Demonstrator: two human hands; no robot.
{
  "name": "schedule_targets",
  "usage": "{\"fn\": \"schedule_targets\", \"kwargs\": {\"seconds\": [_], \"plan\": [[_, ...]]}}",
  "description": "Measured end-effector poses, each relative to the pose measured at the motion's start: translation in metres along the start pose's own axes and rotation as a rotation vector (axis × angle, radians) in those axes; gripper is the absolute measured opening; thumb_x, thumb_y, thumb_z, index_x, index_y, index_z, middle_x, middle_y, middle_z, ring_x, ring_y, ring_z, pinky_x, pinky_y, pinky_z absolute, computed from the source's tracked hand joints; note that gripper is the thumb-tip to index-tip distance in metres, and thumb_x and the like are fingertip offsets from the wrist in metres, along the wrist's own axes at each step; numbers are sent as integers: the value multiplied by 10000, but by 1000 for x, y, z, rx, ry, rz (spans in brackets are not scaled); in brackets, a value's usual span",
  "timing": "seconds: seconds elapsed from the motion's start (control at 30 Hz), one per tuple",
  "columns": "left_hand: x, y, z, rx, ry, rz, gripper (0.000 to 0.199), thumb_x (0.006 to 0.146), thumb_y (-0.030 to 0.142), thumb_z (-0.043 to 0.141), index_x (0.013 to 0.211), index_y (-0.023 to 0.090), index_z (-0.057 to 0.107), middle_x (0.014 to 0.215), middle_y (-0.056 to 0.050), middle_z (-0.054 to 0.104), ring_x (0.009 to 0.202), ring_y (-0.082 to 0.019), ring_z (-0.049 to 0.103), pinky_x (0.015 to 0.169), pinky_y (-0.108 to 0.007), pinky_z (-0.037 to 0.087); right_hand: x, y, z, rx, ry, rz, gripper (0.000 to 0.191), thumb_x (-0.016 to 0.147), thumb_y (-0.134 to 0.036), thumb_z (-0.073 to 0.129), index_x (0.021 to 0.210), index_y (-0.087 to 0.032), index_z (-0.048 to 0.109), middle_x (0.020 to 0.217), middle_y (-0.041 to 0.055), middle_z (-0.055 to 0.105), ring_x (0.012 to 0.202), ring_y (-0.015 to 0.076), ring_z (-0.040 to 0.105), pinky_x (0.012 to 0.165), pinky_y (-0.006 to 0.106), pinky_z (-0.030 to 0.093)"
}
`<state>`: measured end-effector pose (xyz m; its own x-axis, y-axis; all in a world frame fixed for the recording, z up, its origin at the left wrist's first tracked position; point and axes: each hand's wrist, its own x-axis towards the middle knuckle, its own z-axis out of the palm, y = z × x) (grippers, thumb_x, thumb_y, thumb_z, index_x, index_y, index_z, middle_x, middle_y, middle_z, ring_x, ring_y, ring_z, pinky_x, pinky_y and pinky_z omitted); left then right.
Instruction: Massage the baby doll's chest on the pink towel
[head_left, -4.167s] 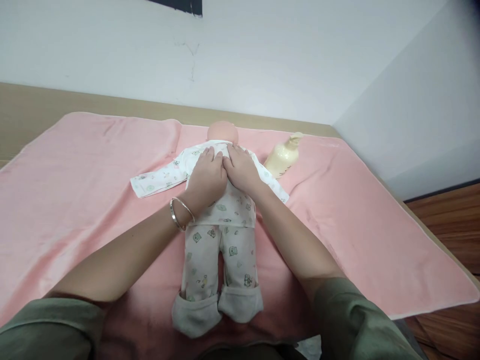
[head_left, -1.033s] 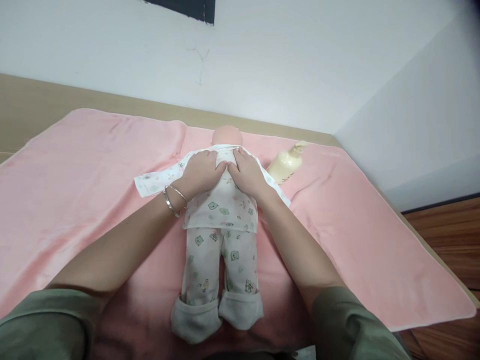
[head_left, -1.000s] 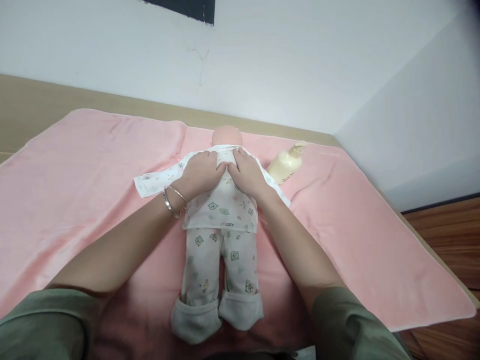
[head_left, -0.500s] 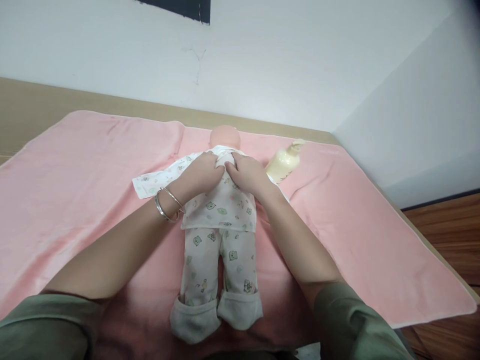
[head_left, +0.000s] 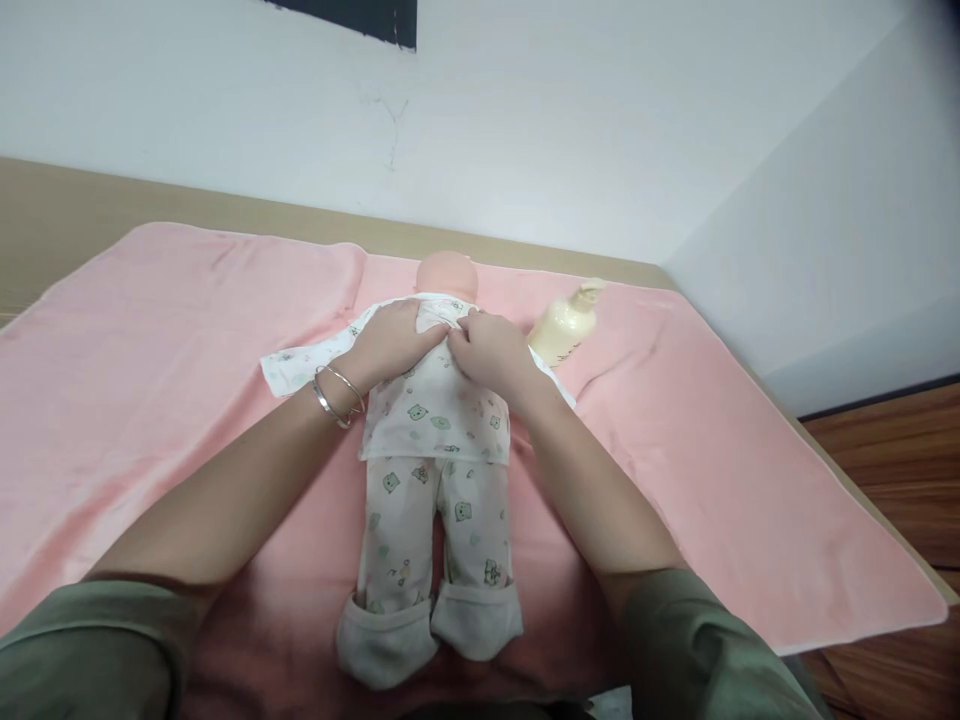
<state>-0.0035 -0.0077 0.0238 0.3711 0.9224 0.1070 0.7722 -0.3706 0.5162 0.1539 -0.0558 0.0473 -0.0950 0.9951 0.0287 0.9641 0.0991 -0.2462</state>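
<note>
A doll [head_left: 448, 275] lies on a pink blanket, its head at the far side. It wears a white printed shirt [head_left: 439, 410] and matching trousers [head_left: 471, 520] with turned-up cuffs. Both hands are at the shirt's chest, thumbs almost touching. My left hand [head_left: 395, 342], with two silver bangles at the wrist, rests on the cloth, its fingertips hidden. My right hand [head_left: 491, 348] has its fingers curled, pinching the shirt near the collar. One sleeve spreads out to the left; the other shows partly beyond my right wrist.
A pale yellow pump bottle [head_left: 564, 325] lies tilted on the pink blanket [head_left: 712, 450], right of the doll. A white wall rises behind the table's wooden edge [head_left: 67, 200]. Brown wood [head_left: 892, 460] shows at the lower right.
My right hand's fingers have curled in more at the collar, and the cloth between my hands is now drawn together. My left hand has shifted slightly left. The bottle has not moved.
</note>
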Motion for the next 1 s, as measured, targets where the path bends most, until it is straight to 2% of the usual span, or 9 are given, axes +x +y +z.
{"fn": "schedule_targets", "kwargs": {"seconds": [0.13, 0.23, 0.3, 0.43, 0.57, 0.67, 0.77, 0.87, 1.0], "plan": [[-5, 8, -3, 72, -15, -15, 456, 973, 504, 401, 1025, 143, 675, 1132, -160, 739, 1058, -327, 685, 961, -440, 547, 7, 9, 1, 103, -23, 9, 423, 1033, -303, 303, 849, -180, 663, 1126, 137, 734, 1090, 259, 661, 868, 351, 487], [-11, 19, -6, 145, -26, -54, 467, 1000, 486, 390, 1050, 120, 676, 1126, -191, 727, 1043, -333, 683, 942, -448, 553, 14, 14, 11, 54, 27, -16, 455, 1056, -312, 285, 1084, -114, 694, 1325, 207, 680, 1320, 315, 581, 1075, 412, 464], [-16, 26, -8, 199, -44, -50, 464, 1010, 463, 380, 1040, 110, 679, 1122, -206, 715, 1042, -342, 678, 923, -460, 555, 18, 16, 19, 31, 60, -16, 488, 1066, -324, 284, 1249, -61, 652, 1455, 247, 603, 1408, 340, 523, 1175, 448, 409], [-23, 35, -11, 268, -95, -18, 387, 1006, 356, 379, 1021, 113, 680, 1133, -206, 691, 1053, -336, 668, 918, -459, 555, 22, 20, 25, 53, 68, -2, 515, 1075, -351, 287, 1364, -52, 590, 1526, 252, 547, 1418, 339, 516, 1203, 469, 393], [-22, 34, -9, 220, -88, -20, 368, 1008, 331, 372, 995, 118, 671, 1162, -210, 682, 1110, -334, 657, 980, -453, 544, 18, 18, 18, 35, 62, -13, 494, 1081, -354, 295, 1317, -64, 618, 1478, 238, 594, 1390, 332, 543, 1184, 459, 410], [-15, 26, -4, 166, -63, -26, 400, 1027, 345, 328, 986, 124, 660, 1142, -201, 684, 1085, -323, 661, 970, -445, 539, 11, 12, 8, 6, 25, -23, 462, 1077, -371, 321, 1209, -90, 663, 1301, 209, 700, 1224, 322, 645, 1066, 432, 490], [-7, 14, 2, 183, -32, 18, 386, 1018, 312, 315, 948, 133, 650, 1099, -192, 683, 1046, -314, 660, 957, -444, 526, 2, 2, 4, -64, 21, -35, 416, 1067, -344, 334, 1114, -118, 681, 1181, 186, 738, 1097, 321, 691, 935, 416, 531], [-1, 4, 7, 195, -4, 68, 352, 992, 274, 323, 921, 144, 642, 1071, -183, 689, 1050, -308, 653, 966, -435, 516, -4, -6, 5, -106, 61, -63, 341, 1051, -295, 374, 1013, -145, 679, 1106, 175, 742, 1084, 309, 695, 927, 393, 528], [1, 3, 6, 158, 17, 41, 344, 974, 268, 344, 1026, 117, 649, 1147, -193, 700, 1092, -301, 647, 1001, -417, 507, -2, -5, 5, -66, 47, -61, 334, 1043, -274, 374, 972, -160, 680, 1125, 164, 734, 1102, 300, 691, 920, 389, 533]]}}
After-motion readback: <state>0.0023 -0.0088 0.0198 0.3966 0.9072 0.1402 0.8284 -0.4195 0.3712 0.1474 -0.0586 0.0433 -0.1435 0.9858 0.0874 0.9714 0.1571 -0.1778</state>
